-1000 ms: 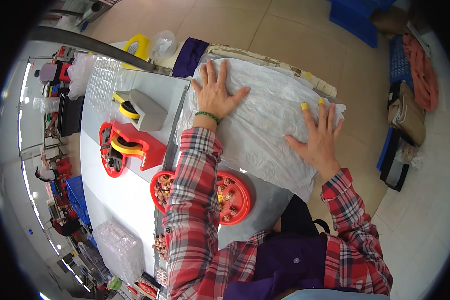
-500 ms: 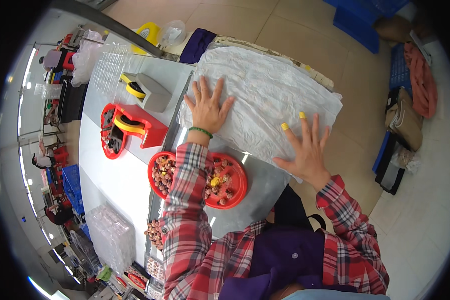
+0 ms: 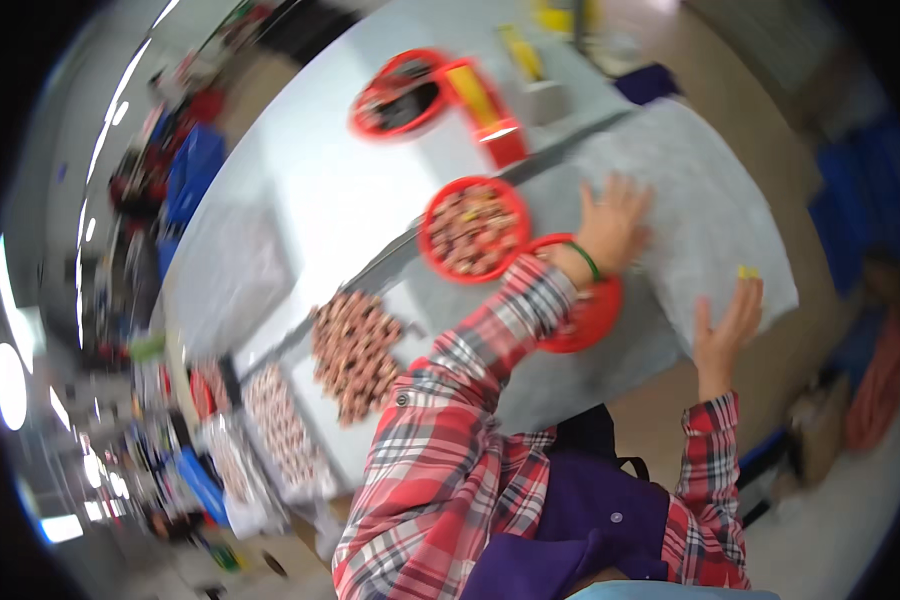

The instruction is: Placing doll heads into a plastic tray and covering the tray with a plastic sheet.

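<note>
A white, thin sheet (image 3: 685, 160) lies spread over the right part of the work table. My left hand (image 3: 615, 228), a green bead bracelet on its wrist, is over the sheet's left edge, fingers spread and blurred by motion. My right hand (image 3: 728, 330) rests at the sheet's near right edge with fingers stretched out and yellow covers on two fingertips. Neither hand holds anything. Beneath my left wrist, a red bowl (image 3: 602, 318) is partly hidden. Next to it stands another red bowl (image 3: 475, 230) full of small knobbly pinkish-brown pieces.
Loose pieces (image 3: 355, 355) form a pile on the table, beside a clear tray of pieces (image 3: 285, 430). Farther back are a red tape dispenser (image 3: 490, 120), a red dish (image 3: 395, 95) with dark contents and a grey tape dispenser (image 3: 542, 95). A purple cloth (image 3: 647, 84) lies behind the sheet.
The view has swung left, bringing the pile and trays into fuller sight. Both hands have shifted on the sheet; my left hand is nearer the bowls, and my right hand is at the sheet's edge.
</note>
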`<state>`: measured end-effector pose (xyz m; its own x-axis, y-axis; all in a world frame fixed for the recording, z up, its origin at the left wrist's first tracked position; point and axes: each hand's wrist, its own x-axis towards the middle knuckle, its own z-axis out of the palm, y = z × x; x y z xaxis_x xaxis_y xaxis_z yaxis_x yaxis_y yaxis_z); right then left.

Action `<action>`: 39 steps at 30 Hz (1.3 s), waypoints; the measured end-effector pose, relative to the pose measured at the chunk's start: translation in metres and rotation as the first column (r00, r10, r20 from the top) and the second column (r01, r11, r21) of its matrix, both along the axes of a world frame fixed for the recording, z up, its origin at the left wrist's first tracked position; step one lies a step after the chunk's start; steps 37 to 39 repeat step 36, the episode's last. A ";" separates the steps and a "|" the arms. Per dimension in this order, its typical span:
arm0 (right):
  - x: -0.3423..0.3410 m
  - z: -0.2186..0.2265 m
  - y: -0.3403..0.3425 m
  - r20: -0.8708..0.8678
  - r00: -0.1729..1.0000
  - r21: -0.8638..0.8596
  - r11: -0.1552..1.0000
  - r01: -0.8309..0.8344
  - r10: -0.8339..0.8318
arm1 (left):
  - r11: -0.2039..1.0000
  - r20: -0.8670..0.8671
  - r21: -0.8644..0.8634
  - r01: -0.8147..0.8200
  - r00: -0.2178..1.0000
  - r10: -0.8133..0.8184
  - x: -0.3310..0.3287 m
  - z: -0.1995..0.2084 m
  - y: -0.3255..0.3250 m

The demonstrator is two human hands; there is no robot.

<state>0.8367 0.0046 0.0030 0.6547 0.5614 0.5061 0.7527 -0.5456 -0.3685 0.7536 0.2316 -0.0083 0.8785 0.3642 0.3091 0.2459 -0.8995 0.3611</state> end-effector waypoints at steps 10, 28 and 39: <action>-0.267 0.033 0.218 -0.485 0.241 0.352 0.440 -0.826 0.840 | 0.539 0.119 -0.444 -0.716 0.549 0.827 -0.453 0.014 -0.115; -0.687 -0.100 0.396 -0.531 0.009 0.272 0.180 -0.945 0.847 | -0.183 -0.154 -0.982 0.049 -0.768 0.622 -0.824 -0.110 -0.190; -0.649 -0.128 0.221 -0.931 -0.325 0.348 0.126 -0.929 0.168 | -0.289 -0.384 -0.921 0.261 -0.732 0.563 -0.816 -0.065 -0.182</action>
